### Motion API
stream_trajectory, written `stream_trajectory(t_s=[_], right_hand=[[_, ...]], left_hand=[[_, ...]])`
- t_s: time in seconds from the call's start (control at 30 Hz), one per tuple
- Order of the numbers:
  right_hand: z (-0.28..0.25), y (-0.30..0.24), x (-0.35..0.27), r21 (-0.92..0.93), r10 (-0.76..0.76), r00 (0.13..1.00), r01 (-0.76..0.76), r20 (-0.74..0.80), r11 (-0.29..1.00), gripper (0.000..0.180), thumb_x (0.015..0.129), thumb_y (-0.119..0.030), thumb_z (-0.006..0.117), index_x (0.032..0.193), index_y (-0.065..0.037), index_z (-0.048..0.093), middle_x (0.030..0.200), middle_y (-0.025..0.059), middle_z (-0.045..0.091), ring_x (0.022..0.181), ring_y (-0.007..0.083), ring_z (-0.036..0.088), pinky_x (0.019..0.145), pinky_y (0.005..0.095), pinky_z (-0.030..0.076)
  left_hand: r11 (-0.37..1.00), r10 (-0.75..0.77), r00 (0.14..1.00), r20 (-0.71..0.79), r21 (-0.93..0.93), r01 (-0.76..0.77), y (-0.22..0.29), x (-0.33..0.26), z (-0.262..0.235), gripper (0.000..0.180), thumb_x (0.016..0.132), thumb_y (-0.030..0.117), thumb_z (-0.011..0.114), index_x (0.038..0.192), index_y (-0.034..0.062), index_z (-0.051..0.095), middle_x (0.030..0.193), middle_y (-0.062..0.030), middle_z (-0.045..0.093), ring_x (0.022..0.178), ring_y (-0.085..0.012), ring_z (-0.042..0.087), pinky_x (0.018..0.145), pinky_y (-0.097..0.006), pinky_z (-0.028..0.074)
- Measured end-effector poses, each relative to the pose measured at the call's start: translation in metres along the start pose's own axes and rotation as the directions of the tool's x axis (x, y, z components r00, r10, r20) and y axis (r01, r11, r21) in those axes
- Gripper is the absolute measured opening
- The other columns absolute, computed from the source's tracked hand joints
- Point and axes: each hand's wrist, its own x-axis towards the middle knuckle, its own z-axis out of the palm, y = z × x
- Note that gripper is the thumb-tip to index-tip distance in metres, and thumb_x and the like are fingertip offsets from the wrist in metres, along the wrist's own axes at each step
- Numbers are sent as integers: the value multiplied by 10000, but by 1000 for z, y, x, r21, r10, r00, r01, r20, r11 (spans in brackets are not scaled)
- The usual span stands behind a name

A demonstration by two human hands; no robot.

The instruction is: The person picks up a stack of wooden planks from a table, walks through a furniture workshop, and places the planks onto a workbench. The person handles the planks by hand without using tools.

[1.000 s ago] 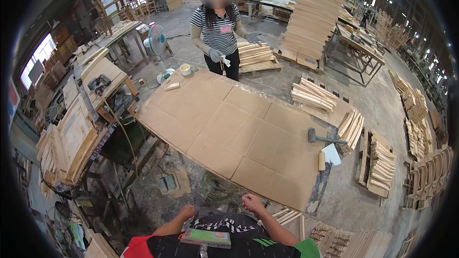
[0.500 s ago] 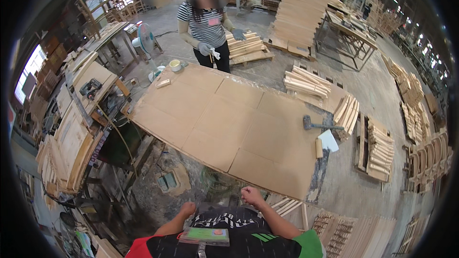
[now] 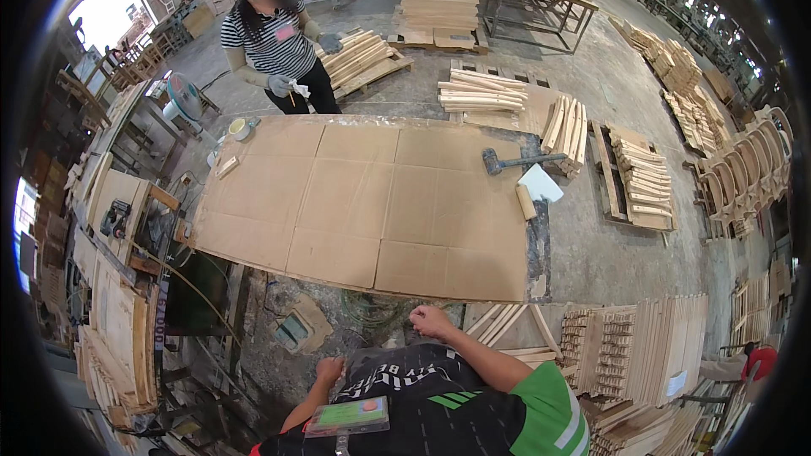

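My left hand (image 3: 330, 369) hangs low beside my body, fingers curled in, with nothing visible in it. In front of my body my right hand (image 3: 431, 321) is bent up near the table's near edge, apart from it, its fingers folded and no object showing. The worktable is covered with brown cardboard (image 3: 338, 194). On its right end lie a dark-headed mallet (image 3: 492, 161), a pale wooden block (image 3: 525, 202) and a white sheet (image 3: 541, 183). A small wooden piece (image 3: 227, 166) and a cream cup (image 3: 240, 129) sit at the far left.
A gloved co-worker (image 3: 270, 51) stands beyond the table, holding a white cloth. Stacked wooden slats (image 3: 481, 91) and pallets (image 3: 639, 173) line the right. A fan (image 3: 183, 97) and a bench with a power drill (image 3: 117, 218) are left. More wood (image 3: 667, 338) is stacked at my right.
My view has turned to the right, so the table and co-worker sit farther left. A person in red headwear now shows at the right rim. Both hands stay curled near my body.
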Motion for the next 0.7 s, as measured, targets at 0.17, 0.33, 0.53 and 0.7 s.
stream_trajectory(t_s=[0.17, 0.33, 0.53, 0.7], right_hand=[[2, 4, -2, -9, 7, 1000, -7, -3, 1000, 266, 870, -281, 609, 965, -44, 684, 727, 39, 667, 609, 122, 597, 540, 291, 475], [2, 4, -2, 22, 19, 999, -19, 29, 1000, 276, 894, -269, 598, 1044, -48, 666, 759, 37, 664, 591, 104, 582, 515, 259, 460], [6, 9, 6, -44, -30, 998, 32, 50, 999, 283, 888, -276, 606, 1037, -46, 675, 765, 44, 668, 610, 113, 601, 525, 258, 469], [16, 3, 20, -252, -57, 992, 83, 110, 964, 286, 886, -260, 600, 1046, -33, 670, 767, 50, 670, 618, 124, 608, 535, 280, 477]], left_hand=[[933, -121, 990, -67, -350, 90, -4, 4, 8, 204, 798, 182, 584, 747, 62, 740, 704, -138, 695, 660, -236, 693, 634, -380, 532], [910, -39, 998, -53, -414, 14, -5, 6, 10, 184, 761, 53, 553, 734, 67, 734, 662, -109, 682, 600, -203, 657, 590, -343, 511], [894, 10, 993, -119, -443, -62, 10, 3, 5, 196, 724, -9, 518, 674, 63, 693, 627, -95, 660, 574, -202, 625, 558, -344, 479], [939, 130, 953, -275, -274, -207, 17, -1, 5, 183, 717, 24, 504, 664, 72, 673, 636, -139, 645, 617, -279, 636, 612, -380, 489]])
